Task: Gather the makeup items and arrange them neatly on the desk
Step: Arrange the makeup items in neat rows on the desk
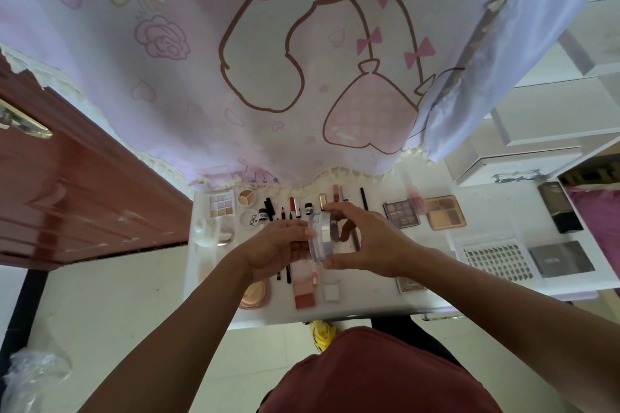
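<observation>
- Head view: left hand [276,253] gripped the round clear compact [318,240], fingers curled against its left face.
- Right hand [367,245] pinched its rim, thumb nearside, fingertips farside.

Bright daylight glows through the pink curtain [268,60], so the whole picture looks soft and pale. The white desk [493,211] is washed out (its left edge almost melts into the pale floor [117,295]). Shiny white streaks sit on the red-brown door [84,198]. The left hand [278,251] and right hand [372,245] look dark against the light and throw only faint shadows on the desk. The round clear case [318,235] they hold is a bit fuzzy. Near the picture's edges things bend and lean, like the white shelves [543,117]. The plastic bag [30,375] in the bottom left corner is blurry.
</observation>
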A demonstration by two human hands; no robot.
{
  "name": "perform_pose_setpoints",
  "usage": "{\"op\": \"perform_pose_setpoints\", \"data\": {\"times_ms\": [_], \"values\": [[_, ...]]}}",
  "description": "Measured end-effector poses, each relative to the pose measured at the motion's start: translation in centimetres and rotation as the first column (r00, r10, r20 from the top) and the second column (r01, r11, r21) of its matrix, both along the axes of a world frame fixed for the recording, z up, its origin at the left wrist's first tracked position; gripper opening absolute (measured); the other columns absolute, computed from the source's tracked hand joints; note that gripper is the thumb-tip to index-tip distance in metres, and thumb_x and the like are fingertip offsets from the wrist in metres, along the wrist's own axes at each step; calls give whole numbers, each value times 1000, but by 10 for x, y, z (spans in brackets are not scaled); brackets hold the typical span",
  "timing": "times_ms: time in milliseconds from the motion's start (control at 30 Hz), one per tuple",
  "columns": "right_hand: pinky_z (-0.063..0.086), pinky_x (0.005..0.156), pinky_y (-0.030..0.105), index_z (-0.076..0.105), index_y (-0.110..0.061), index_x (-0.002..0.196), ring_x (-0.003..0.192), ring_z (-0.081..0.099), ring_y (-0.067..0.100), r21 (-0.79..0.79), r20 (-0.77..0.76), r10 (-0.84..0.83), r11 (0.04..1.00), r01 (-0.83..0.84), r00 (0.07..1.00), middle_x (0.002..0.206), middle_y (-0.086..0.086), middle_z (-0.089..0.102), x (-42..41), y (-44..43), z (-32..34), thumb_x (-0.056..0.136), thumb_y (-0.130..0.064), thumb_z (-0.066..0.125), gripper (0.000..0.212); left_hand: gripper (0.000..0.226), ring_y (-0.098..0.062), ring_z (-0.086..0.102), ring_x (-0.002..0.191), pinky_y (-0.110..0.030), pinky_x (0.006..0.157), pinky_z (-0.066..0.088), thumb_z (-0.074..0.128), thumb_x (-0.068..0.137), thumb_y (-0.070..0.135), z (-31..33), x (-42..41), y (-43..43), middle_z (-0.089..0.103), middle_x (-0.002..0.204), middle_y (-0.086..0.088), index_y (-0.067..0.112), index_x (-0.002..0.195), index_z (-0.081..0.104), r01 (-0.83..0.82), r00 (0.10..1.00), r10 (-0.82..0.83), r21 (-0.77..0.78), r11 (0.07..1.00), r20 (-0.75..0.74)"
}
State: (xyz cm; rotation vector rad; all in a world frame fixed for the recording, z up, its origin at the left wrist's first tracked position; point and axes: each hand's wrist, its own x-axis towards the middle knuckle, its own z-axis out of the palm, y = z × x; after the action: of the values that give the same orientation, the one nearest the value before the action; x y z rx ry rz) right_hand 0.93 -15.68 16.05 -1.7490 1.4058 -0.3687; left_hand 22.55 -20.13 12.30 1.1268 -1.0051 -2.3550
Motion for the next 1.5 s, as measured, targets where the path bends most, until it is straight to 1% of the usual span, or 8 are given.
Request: {"op": "perform_pose_setpoints", "data": {"times_ms": [167, 367, 600, 800, 967, 1133, 1333, 1500], "values": [[34, 78, 17, 33, -34, 144, 94, 47, -3, -143, -136, 69, 986, -89, 988, 111, -26, 38, -1, 4, 5, 72, -45, 80, 87, 60, -26, 64, 91, -35, 84, 55, 75, 65, 29, 2, -2, 5, 65, 102, -17, -3, 114, 60, -21, 1000, 20, 32, 999, 5], [37, 68, 12, 40, -30, 136, 76, 52, -16, -61, 73, -100, 993, 105, 992, 103, -24, 51, -14, 9, -6, 67, -30, 88, 84, 91, -39, 51, 113, -48, 94, 46, 86, 58, 38, -8, 2, 9, 51, 128, -23, 11, 137, 50, -24, 992, 49, 202, 979, -120], [52, 78, 28, 45, -41, 129, 89, 55, -5, 82, 170, -346, 938, 337, 923, 110, -14, 55, -47, 13, -33, 64, -21, 89, 81, 83, -47, 53, 116, -54, 87, 51, 81, 62, 16, -24, -16, 15, 54, 128, -25, 11, 137, 47, -26, 952, 131, 354, 935, -277], [55, 87, 45, 49, -26, 133, 94, 57, 6, 141, 51, -461, 881, 451, 886, 104, -18, 54, -77, 20, -62, 62, -16, 89, 82, 45, -45, 61, 107, -51, 79, 57, 55, 89, 31, -44, -52, 21, 58, 126, -26, 9, 128, 51, -146, 989, 138, 393, 908, 48], [55, 85, 42, 48, -28, 130, 90, 58, 10, 178, -10, -460, 873, 454, 888, 107, -4, 59, -94, 26, -79, 62, -17, 88, 79, 33, -42, 58, 109, -54, 76, 56, 51, 98, 27, -64, -82, 33, 56, 125, -21, 6, 124, 53, -191, 969, 103, 417, 888, 226], [52, 89, 43, 48, -23, 133, 97, 59, 19, 221, -86, -408, 882, 417, 909, 106, 2, 60, -109, 23, -99, 62, -21, 88, 81, 24, -39, 54, 110, -54, 74, 58, 54, 98, 24, -81, -109, 42, 50, 126, -18, 6, 115, 57, -49, 884, -110, 325, 945, 454], [43, 81, 28, 42, -17, 137, 101, 51, 18, 244, -181, -275, 918, 314, 944, 117, 0, 52, -115, 13, -114, 64, -20, 85, 85, 21, -28, 57, 85, -44, 63, 59, 56, 98, 27, -92, -127, 45, 52, 112, -15, 8, 105, 57, 130, 762, -220, 189, 973, 609], [35, 78, 21, 42, -15, 140, 93, 51, 15, 225, -207, -131, 958, 177, 970, 130, 2, 50, -113, 9, -119, 66, -25, 85, 86, 34, -34, 58, 98, -40, 61, 57, 54, 96, 35, -102, -132, 40, 53, 116, -13, 8, 117, 56, 303, 619, -245, 61, 951, 746]]}}
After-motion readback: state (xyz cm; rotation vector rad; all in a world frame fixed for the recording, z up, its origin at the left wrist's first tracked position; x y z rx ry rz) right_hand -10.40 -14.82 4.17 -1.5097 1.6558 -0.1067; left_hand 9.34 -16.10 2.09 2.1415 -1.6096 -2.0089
